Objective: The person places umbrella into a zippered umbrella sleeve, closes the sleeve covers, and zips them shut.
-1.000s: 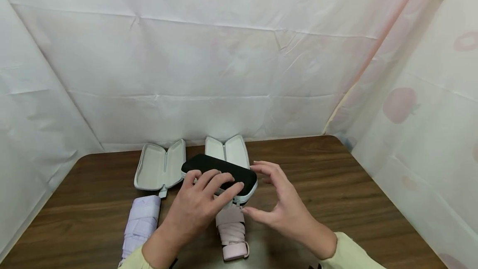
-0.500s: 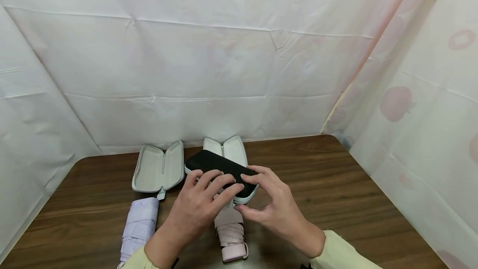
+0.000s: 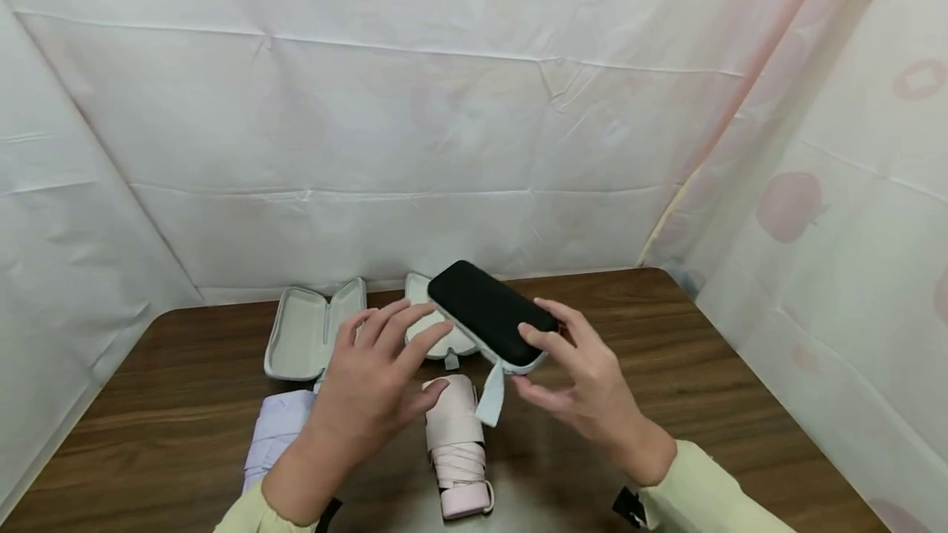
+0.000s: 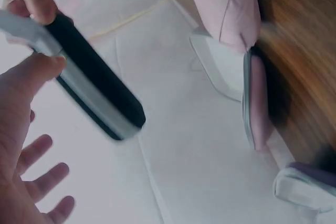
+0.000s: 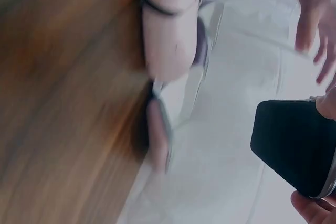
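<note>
My right hand point(image 3: 585, 377) grips the near right end of a black zip case point(image 3: 489, 311) with a pale grey rim, holding it tilted above the table. A pale pull tab point(image 3: 491, 396) hangs from its zip. My left hand point(image 3: 370, 377) is at the case's left, fingers spread and holding nothing; in the left wrist view its thumb point(image 4: 47, 69) overlaps the case's edge, and I cannot tell if it touches. Below lies a folded pink umbrella point(image 3: 455, 442). A folded lavender umbrella point(image 3: 280, 426) is partly hidden by my left forearm.
Two unzipped cases with pale linings lie spread at the table's back edge: one at the left point(image 3: 296, 340), the other point(image 3: 416, 290) partly behind the black case. The wooden table point(image 3: 666, 385) extends to the right. A pale curtain point(image 3: 444, 105) hangs behind it.
The black case has moved up and to the right with my right hand, which has taken hold of its end. My left hand has come off the case, and the pull tab now hangs in view.
</note>
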A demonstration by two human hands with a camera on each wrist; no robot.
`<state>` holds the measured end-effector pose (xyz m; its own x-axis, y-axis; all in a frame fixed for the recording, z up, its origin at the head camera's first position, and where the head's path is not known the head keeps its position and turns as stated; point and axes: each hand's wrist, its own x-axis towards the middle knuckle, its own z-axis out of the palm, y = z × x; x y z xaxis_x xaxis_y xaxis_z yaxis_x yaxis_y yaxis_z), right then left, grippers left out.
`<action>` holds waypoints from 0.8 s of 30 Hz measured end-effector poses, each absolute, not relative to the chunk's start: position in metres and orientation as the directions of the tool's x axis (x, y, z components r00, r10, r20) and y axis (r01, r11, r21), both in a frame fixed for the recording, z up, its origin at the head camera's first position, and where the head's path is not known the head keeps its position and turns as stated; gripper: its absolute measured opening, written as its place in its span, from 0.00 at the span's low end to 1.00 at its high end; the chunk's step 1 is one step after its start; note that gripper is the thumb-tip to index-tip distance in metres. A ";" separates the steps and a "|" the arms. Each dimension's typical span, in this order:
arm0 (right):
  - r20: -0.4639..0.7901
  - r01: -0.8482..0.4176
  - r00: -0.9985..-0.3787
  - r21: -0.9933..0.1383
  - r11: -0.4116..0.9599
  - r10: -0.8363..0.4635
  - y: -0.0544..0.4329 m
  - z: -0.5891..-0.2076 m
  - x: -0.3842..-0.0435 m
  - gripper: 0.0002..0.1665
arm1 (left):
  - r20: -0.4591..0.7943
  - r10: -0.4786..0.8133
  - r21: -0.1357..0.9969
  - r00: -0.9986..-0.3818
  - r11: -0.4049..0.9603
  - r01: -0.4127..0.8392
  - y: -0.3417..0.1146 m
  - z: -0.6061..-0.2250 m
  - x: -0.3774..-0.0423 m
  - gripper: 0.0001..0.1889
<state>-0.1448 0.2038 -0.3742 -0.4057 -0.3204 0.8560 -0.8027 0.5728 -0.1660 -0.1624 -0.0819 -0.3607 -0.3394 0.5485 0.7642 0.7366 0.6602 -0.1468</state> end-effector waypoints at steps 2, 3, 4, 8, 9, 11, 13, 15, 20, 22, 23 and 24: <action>0.859 -0.778 -0.409 -0.151 0.610 -0.309 0.213 -0.374 -0.151 0.25 | 0.747 0.544 -0.125 -0.381 0.679 0.723 -0.086 -0.360 -0.163 0.39; 0.859 -0.766 -0.413 -0.147 0.626 -0.303 0.219 -0.374 -0.154 0.25 | 0.741 0.542 -0.118 -0.396 0.686 0.718 -0.088 -0.360 -0.163 0.39; 0.859 -0.751 -0.418 -0.143 0.645 -0.296 0.224 -0.375 -0.157 0.25 | 0.733 0.541 -0.111 -0.412 0.692 0.713 -0.090 -0.361 -0.163 0.39; 0.831 -0.675 -0.484 -0.156 0.721 -0.273 0.247 -0.381 -0.168 0.25 | 0.713 0.534 -0.077 -0.455 0.704 0.706 -0.096 -0.364 -0.164 0.40; 0.820 -0.656 -0.506 -0.165 0.736 -0.268 0.253 -0.383 -0.170 0.26 | 0.706 0.531 -0.069 -0.469 0.711 0.700 -0.097 -0.365 -0.164 0.40; 0.794 -0.617 -0.552 -0.182 0.766 -0.255 0.266 -0.388 -0.173 0.29 | 0.691 0.523 -0.051 -0.499 0.724 0.688 -0.099 -0.366 -0.163 0.40; 0.774 -0.581 -0.586 -0.195 0.791 -0.239 0.277 -0.394 -0.177 0.32 | 0.671 0.515 -0.039 -0.533 0.742 0.669 -0.101 -0.367 -0.163 0.40; 0.762 -0.549 -0.607 -0.199 0.812 -0.224 0.288 -0.399 -0.180 0.33 | 0.650 0.506 -0.030 -0.567 0.763 0.646 -0.104 -0.366 -0.162 0.39; 0.747 -0.481 -0.638 -0.199 0.854 -0.185 0.311 -0.412 -0.189 0.33 | 0.575 0.464 0.000 -0.674 0.823 0.567 -0.110 -0.363 -0.160 0.39; 0.740 -0.459 -0.651 -0.203 0.865 -0.172 0.318 -0.417 -0.191 0.32 | 0.539 0.442 0.008 -0.717 0.848 0.529 -0.113 -0.362 -0.159 0.39; 0.736 -0.451 -0.656 -0.206 0.869 -0.166 0.321 -0.419 -0.192 0.31 | 0.520 0.432 0.009 -0.736 0.860 0.511 -0.115 -0.362 -0.158 0.39; 0.733 -0.444 -0.661 -0.209 0.871 -0.161 0.324 -0.421 -0.193 0.31 | 0.502 0.425 0.006 -0.753 0.869 0.494 -0.117 -0.361 -0.158 0.40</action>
